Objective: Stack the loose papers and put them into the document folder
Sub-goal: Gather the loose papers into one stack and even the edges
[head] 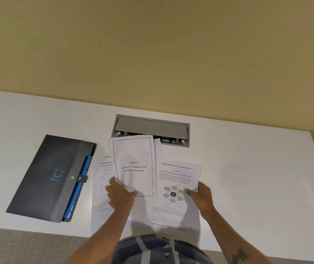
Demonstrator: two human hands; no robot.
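My left hand (121, 193) pinches the lower edge of a white printed sheet with a black border and a bold chapter title (133, 166), thumb on top, fingers beneath. My right hand (200, 194) grips the right edge of a white text page with a round node diagram (177, 197), thumb on its face and the rest curled behind. More loose white pages (102, 187) lie fanned under and beside these two, all near the front of the smooth white desk (247, 168). The dark grey plastic document folder with a blue smiley mark and blue inner dividers (55, 178) lies flat just to the left, its snap tab apparently shut.

Trouble could come easily here, I think. These sheets are thin and limp — held by one edge, either could sag, crease or slip from my fingers. The desk is slick, so the pages below may skate off the front edge, where a couple already overhang towards my striped shirt (162, 248). One sheet's far end reaches over the grey metal cable hatch (150, 128) set into the desk; a corner could catch in that gap. If I drop them together askew, the edges will not square up — and a ragged stack would jam at the folder's mouth.
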